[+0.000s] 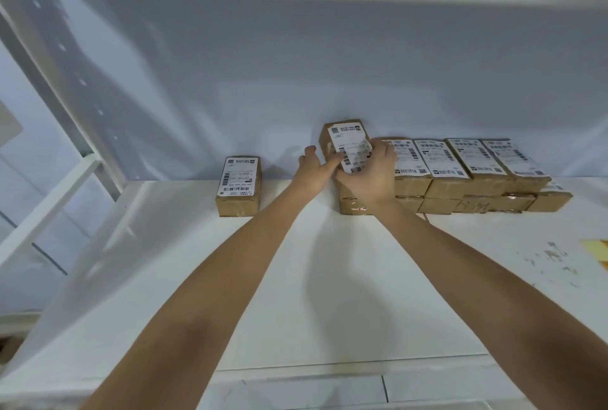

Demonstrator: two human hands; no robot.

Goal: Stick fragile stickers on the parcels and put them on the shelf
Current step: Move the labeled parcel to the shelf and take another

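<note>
While both arms reach into the white shelf, the step in hand is judged to be seating one cardboard parcel on the left end of the stacked row of parcels. The right hand wraps this parcel from its right and front, fingers curled over the shipping label. The left hand steadies it from the left, thumb raised and fingers laid across the label's lower edge; how firmly it grips cannot be told. The parcel sits tilted, its far end higher than the neighbouring tops.

No fragile sticker can be made out on it, possibly owing to blur. A red mark shows on the box beneath the right wrist.

To finish well: lower the far end until the parcel lies flat, press it flush against the neighbour on the right, align the front edges, then release both hands together. A lone parcel stands well apart on the left.
</note>
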